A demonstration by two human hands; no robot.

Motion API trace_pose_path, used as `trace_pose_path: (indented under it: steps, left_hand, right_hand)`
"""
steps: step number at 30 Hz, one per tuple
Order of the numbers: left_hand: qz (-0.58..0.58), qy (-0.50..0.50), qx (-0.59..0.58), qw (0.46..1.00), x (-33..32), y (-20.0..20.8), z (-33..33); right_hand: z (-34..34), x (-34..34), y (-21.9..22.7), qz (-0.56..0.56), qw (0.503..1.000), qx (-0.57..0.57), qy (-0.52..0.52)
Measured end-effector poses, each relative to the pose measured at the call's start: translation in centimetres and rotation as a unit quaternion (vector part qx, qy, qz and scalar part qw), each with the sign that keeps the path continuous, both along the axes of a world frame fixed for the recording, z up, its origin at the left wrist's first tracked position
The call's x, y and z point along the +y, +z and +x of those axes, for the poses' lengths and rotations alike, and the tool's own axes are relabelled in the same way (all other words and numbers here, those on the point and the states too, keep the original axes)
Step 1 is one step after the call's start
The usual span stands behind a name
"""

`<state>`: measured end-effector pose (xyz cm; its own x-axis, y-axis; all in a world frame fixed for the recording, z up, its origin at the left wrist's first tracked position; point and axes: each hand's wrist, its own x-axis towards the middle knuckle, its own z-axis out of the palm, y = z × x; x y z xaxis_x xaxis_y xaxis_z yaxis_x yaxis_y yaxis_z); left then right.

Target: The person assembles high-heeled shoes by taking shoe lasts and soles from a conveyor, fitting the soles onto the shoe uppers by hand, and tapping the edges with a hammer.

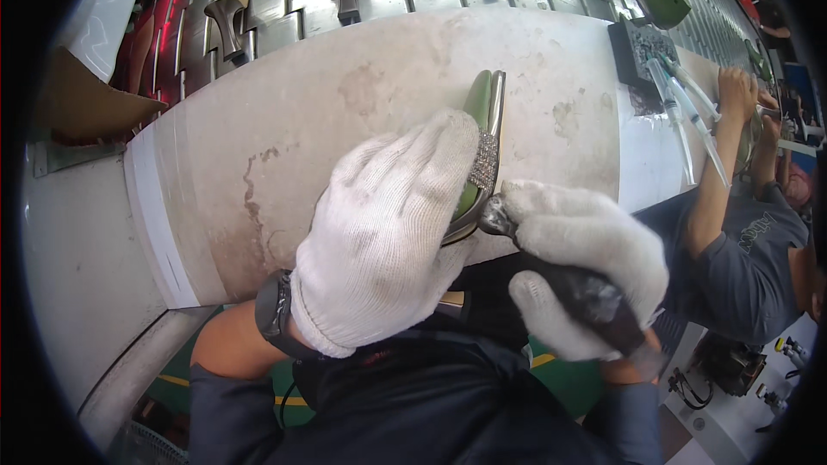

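The desk (551, 60) is brightly lit; outer lines are bowed, corners blackened, upper-left metal slats (177, 67) tinged red.

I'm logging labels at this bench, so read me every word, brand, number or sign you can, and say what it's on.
Nothing here is clear enough to quote.
Co-worker's dark shirt: pale lettering, too unclear to read reliably.
Wearer's dark top: small red mark, too small to read.
Syringes: any markings too small to read.
Green shoe, dark hand tool: no text visible.
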<state>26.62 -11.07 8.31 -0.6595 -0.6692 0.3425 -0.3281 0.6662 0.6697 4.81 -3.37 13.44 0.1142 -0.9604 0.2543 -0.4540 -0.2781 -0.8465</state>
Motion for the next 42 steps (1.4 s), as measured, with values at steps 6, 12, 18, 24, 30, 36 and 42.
trace_pose_path:
  steps: [6, 12, 18, 24, 30, 36, 42]
  left_hand:
    - [0.016, -0.008, 0.0, 1.0, -0.2, 0.2, 0.4]
    - [-0.019, -0.026, 0.021, 0.999, -0.4, -0.3, 0.9]
    - [-0.033, -0.051, -0.028, 0.998, -0.5, -0.1, 2.9]
    - [0.0, -0.064, -0.016, 0.998, -1.2, -1.0, 4.2]
    - [0.005, -0.065, 0.037, 0.997, -1.5, -1.4, 4.2]
    - [-0.007, -0.061, 0.002, 0.998, -1.4, -0.8, 4.4]
    - [0.012, -0.048, -0.082, 0.995, -0.8, 1.3, 4.1]
  right_hand:
    - [5.7, 3.5, -3.9, -0.102, 0.984, -0.067, -0.127]
    - [8.1, 4.7, -4.1, -0.088, 0.984, -0.005, -0.156]
    - [6.6, 4.5, -4.8, -0.068, 0.995, -0.063, -0.035]
    - [7.1, 4.9, -5.5, -0.109, 0.991, -0.019, -0.081]
    - [7.5, 4.3, -3.2, -0.023, 0.997, 0.0, -0.067]
    - [8.4, 4.0, -2.6, -0.045, 0.998, 0.036, -0.039]
    - [4.8, 4.2, -0.8, 0.201, 0.939, -0.277, -0.042]
